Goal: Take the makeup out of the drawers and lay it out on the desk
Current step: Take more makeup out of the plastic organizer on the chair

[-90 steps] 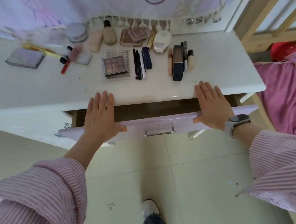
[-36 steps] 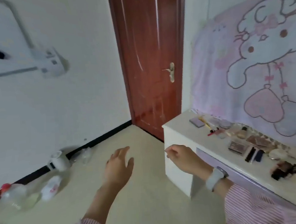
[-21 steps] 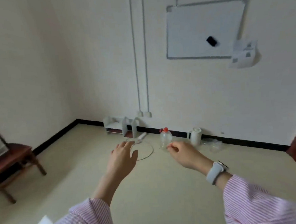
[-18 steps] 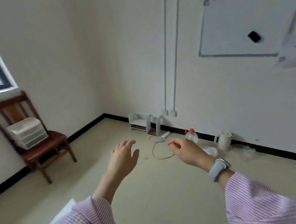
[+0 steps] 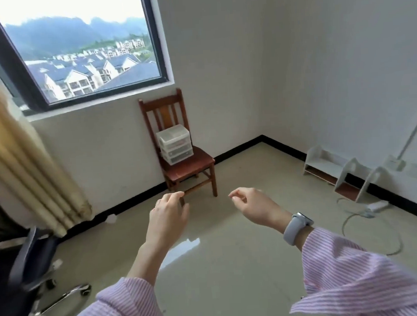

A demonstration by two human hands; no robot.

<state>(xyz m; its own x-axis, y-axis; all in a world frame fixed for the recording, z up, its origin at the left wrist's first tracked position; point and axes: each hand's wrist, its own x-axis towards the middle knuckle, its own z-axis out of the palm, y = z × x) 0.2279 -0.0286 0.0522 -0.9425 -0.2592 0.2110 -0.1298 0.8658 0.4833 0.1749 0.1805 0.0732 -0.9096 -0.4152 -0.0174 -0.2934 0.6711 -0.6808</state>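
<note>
The desk and the makeup are out of view. A small white plastic drawer unit (image 5: 175, 144) with three drawers stands on a wooden chair (image 5: 187, 164) under the window. My left hand (image 5: 168, 216) hangs in the air over the floor, fingers loosely curled, holding nothing. My right hand (image 5: 251, 205) is raised beside it, fingers loosely bent and empty, with a grey watch on its wrist. Both hands are well short of the chair.
A black office chair (image 5: 15, 275) stands at the left edge beside a yellow curtain (image 5: 28, 170). A white shelf rack (image 5: 336, 171) and a cable with a power strip (image 5: 376, 206) lie along the right wall. Bare tiled floor lies between me and the wooden chair.
The view has swung left, away from the desk, past the door and the whiteboard wall to the window corner. Both hands left the desk drawer front and now hang empty in the air.
</note>
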